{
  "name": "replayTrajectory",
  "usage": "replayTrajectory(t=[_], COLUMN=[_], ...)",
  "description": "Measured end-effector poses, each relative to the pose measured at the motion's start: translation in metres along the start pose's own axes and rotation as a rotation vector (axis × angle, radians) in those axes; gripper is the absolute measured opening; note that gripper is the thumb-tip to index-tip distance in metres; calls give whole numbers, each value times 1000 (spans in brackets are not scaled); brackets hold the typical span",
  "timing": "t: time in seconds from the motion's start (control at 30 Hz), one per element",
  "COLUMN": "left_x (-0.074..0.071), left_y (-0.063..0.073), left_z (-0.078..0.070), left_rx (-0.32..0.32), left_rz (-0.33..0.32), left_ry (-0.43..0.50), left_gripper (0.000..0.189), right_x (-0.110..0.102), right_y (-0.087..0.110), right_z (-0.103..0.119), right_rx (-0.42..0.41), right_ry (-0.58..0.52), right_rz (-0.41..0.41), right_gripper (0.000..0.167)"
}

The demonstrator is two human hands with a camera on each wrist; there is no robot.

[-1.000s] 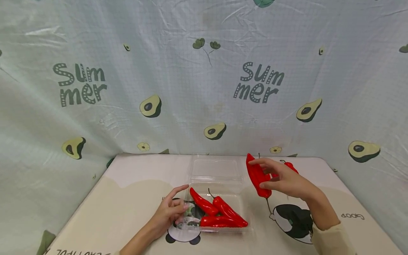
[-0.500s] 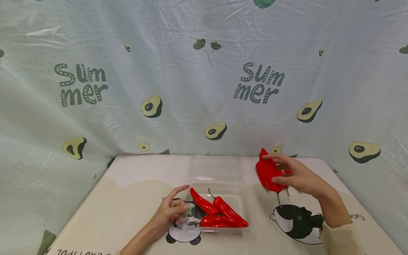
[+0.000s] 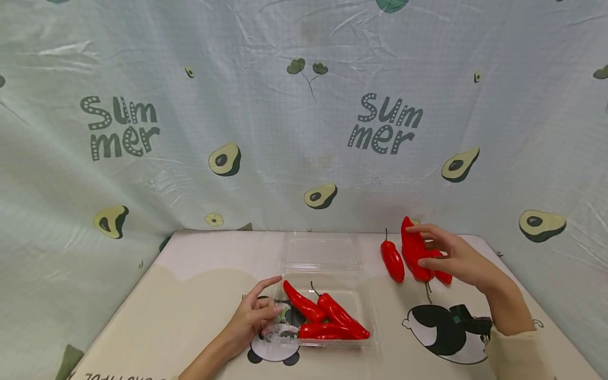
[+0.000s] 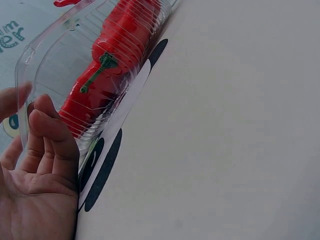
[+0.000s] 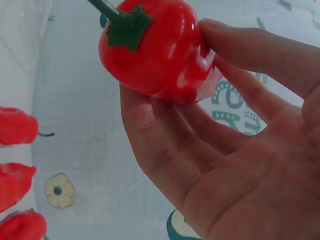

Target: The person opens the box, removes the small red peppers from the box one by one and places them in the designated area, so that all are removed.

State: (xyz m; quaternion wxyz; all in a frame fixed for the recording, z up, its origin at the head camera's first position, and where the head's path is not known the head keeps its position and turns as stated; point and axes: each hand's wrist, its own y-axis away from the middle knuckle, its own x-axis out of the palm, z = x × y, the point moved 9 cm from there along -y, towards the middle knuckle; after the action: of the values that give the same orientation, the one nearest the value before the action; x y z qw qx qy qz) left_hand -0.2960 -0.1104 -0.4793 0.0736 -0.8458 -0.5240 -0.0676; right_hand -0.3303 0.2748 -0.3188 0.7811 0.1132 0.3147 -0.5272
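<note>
A clear plastic box (image 3: 369, 311) with its lid (image 3: 323, 250) folded back stands on the table, with 3 red chili peppers (image 3: 339, 315) in it. At the box's left side my left hand (image 3: 252, 316) holds the rim, its index finger stretched along the edge. My right hand (image 3: 446, 256) grips another red pepper (image 3: 413, 250) between thumb and fingers, tip up and stem down. A green stem cap (image 5: 129, 27) shows on it in the right wrist view. Beside it lie a loose pepper (image 3: 391, 261) on the left and one (image 3: 443, 275) partly hidden behind my hand.
Several peppers (image 5: 17, 125) appear at the left edge of the right wrist view. A printed curtain (image 3: 266, 105) hangs right behind the table (image 3: 190, 295), whose cover bears cartoon drawings.
My right hand has moved to the right with the pepper, from beside the box lid past the loose pepper on the left, which now shows fully. The left hand has stayed put.
</note>
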Motion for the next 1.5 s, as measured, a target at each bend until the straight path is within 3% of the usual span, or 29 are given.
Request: replayTrajectory(t=[0.43, 1.5], left_x=[-1, 1], left_y=[0, 0], left_z=[0, -2], left_rx=[-7, 1], left_rz=[-13, -10], left_ry=[-18, -19], left_gripper=[72, 73], right_x=[-24, -64], right_y=[5, 22], right_z=[-22, -92], right_rx=[24, 107], right_ry=[83, 46], right_rz=[-81, -237], right_gripper=[58, 45])
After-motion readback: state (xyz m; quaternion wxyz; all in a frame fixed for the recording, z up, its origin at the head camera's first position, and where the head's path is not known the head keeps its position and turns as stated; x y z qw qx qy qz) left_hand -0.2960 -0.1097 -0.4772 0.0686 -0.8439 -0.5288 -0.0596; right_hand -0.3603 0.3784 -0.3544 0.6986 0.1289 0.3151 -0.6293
